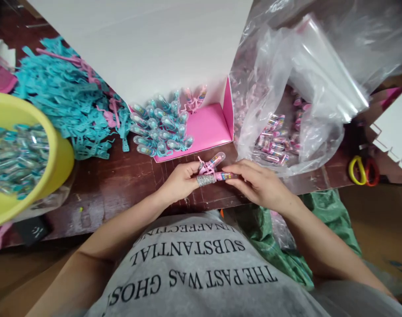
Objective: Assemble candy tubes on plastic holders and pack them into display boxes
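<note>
In the head view, my left hand [181, 179] is closed on a pink plastic piece with a clear-tipped, pink tube [216, 159] standing out of it. A grey glittery band [206, 179] sits at the left fingertips. My right hand [262, 179] pinches the end of a second small pink tube [223, 176] with coloured bits inside, its other end against the left hand. Just beyond, a pink-lined white box [210, 125] holds rows of blue clear-tipped tubes [164, 123] and several pink ones [196, 97] at the back.
Left stands a yellow basin [60, 152] of blue tubes, beside a heap of turquoise plastic pieces [65, 101]. At right, a clear plastic bag [315, 145] surrounds loose pink tubes [273, 143]. Scissors [361, 171] lie at the table's right edge; green sheeting [336, 220] is below.
</note>
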Demonstrator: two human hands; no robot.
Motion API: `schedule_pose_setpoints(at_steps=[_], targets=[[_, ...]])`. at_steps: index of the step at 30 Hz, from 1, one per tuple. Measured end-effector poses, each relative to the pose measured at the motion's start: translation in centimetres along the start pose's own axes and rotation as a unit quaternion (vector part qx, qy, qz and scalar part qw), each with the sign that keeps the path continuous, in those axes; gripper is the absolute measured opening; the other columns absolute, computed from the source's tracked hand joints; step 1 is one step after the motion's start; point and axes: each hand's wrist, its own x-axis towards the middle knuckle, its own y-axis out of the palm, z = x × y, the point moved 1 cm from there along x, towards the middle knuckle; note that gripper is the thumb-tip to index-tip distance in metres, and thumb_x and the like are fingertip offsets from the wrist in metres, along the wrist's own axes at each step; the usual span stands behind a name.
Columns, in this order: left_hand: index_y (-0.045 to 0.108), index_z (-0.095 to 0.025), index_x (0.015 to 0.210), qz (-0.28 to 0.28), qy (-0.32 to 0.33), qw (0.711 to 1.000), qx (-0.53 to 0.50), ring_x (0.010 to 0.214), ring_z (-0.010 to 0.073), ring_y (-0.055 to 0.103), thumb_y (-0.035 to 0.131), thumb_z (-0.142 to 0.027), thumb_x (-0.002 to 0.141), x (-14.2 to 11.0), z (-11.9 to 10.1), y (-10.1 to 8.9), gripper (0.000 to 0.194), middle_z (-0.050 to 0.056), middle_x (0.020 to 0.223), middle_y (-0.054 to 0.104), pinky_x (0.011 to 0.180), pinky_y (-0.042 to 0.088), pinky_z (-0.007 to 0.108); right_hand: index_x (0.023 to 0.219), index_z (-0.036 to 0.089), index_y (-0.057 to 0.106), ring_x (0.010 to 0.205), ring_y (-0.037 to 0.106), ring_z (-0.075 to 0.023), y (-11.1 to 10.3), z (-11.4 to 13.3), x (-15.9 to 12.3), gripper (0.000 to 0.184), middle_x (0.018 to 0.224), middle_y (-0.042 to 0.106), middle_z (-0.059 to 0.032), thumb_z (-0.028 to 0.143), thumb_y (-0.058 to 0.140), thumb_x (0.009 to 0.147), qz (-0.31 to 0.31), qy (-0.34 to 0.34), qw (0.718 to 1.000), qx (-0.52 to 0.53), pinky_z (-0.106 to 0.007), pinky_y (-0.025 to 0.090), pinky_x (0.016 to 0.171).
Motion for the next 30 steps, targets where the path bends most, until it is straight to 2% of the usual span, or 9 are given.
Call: schedule_pose_setpoints(at_steps=[9,12,16,20,21,23,25,28,30], targets=[[0.081,-0.02,0.103,-0.015,0.125,0.99,0.071,0.09,0.017,0.074,0.081,-0.046,0.092,-1.2,-0.7,-1.1,0.028,0.004,0.102,0.082,0.087,0.062,0.031,0.133,0.016,0.061,0.094,0.074,-0.0207,0.3,1.9,0.3,0.026,0.11,0.076,-0.0099,0.022,0.062,0.108,-0.026,-0.065,0.989,-0.134,-0.031,0.063,0.072],[0.079,-0.02,0.107,0.003,0.178,0.976,0.125,0.089,0.0163,0.076,0.075,-0.042,0.098,-1.4,-0.9,-1.5,0.024,0.004,0.101,0.083,0.083,0.063,0.028,0.133,0.018,0.061,0.093,0.074,-0.02,0.5,2.2,0.5,0.025,0.109,0.076,-0.0093,0.023,0.059,0.109,-0.015,-0.06,0.993,-0.104,-0.033,0.063,0.075],[0.075,-0.018,0.103,-0.019,0.278,0.931,0.238,0.08,0.0143,0.075,0.067,-0.036,0.105,-2.0,-0.7,-1.8,0.02,0.004,0.093,0.08,0.073,0.061,0.024,0.12,0.02,0.068,0.078,0.069,-0.0148,1.3,1.7,0.6,0.022,0.094,0.075,-0.0034,0.038,0.057,0.111,0.006,0.045,0.996,0.081,-0.03,0.057,0.069],[0.073,-0.018,0.112,-0.092,0.325,0.859,0.386,0.083,0.017,0.078,0.058,-0.033,0.109,-2.5,-0.2,-1.5,0.021,0.006,0.098,0.08,0.068,0.06,0.025,0.08,0.021,0.065,0.056,0.055,-0.0095,1.8,1.0,0.7,0.044,0.066,0.062,0.0027,0.05,0.054,0.111,0.024,0.189,0.958,0.214,-0.025,0.044,0.052],[0.072,-0.018,0.113,-0.108,0.323,0.851,0.401,0.084,0.0179,0.078,0.058,-0.033,0.109,-2.6,-0.2,-1.4,0.021,0.007,0.099,0.08,0.069,0.061,0.026,0.083,0.021,0.066,0.056,0.054,-0.0094,1.8,0.9,0.9,0.043,0.069,0.063,0.0022,0.053,0.055,0.11,0.022,0.203,0.949,0.239,-0.025,0.044,0.051],[0.07,-0.019,0.117,-0.135,0.303,0.854,0.4,0.089,0.0197,0.08,0.061,-0.033,0.107,-2.7,-0.2,-1.3,0.019,0.007,0.103,0.081,0.075,0.064,0.029,0.113,0.021,0.07,0.065,0.062,-0.0111,1.7,0.8,1.7,0.036,0.095,0.075,-0.0028,0.056,0.064,0.105,0.018,0.196,0.941,0.276,-0.026,0.052,0.056],[0.066,-0.019,0.124,-0.157,0.272,0.87,0.381,0.093,0.0208,0.081,0.066,-0.034,0.104,-2.7,-0.3,-1.3,0.025,0.007,0.105,0.081,0.078,0.065,0.03,0.143,0.025,0.059,0.085,0.073,-0.0165,1.4,0.8,2.7,0.058,0.126,0.075,-0.0092,0.056,0.075,0.098,0.019,0.159,0.949,0.273,-0.031,0.061,0.069],[0.064,-0.019,0.125,-0.191,0.259,0.875,0.362,0.089,0.0207,0.081,0.069,-0.036,0.101,-2.9,-0.9,-1.5,0.03,0.006,0.103,0.082,0.074,0.064,0.028,0.148,0.025,0.055,0.11,0.074,-0.024,0.8,1.1,4.2,0.066,0.137,0.072,-0.012,0.051,0.082,0.093,0.033,0.102,0.969,0.222,-0.036,0.064,0.083],[0.068,-0.019,0.117,-0.221,0.272,0.87,0.347,0.082,0.0182,0.079,0.069,-0.037,0.102,-3.1,-1.3,-1.7,0.023,0.005,0.098,0.082,0.07,0.062,0.027,0.142,0.025,0.06,0.101,0.075,-0.0218,0.4,1.2,5.0,0.056,0.13,0.074,-0.0107,0.048,0.08,0.095,0.033,0.099,0.973,0.208,-0.033,0.063,0.076]])
